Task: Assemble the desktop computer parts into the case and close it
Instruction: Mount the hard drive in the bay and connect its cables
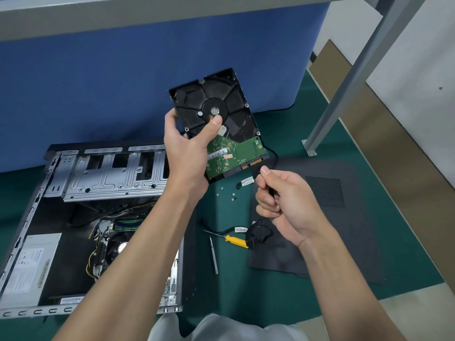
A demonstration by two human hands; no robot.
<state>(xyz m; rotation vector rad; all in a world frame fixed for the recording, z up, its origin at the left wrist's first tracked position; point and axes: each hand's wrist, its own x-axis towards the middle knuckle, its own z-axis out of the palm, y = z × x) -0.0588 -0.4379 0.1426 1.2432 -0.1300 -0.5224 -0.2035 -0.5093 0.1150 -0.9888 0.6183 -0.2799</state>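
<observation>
hard drive [221, 104] was gripped by left hand [187, 148], board side up | black cable [256, 171] was pinched by right hand [285, 200] at drive's connector edge | case [49, 193] was seen open

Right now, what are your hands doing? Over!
Left hand grips hard drive above open case. Right hand pinches black cable at drive's port, seating unclear. Screwdriver on mat, out of the way.

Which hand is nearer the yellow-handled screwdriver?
Right. The right hand, gripping a black cable, is just above-right of the screwdriver; the left hand holds the hard drive farther up-left.
</observation>
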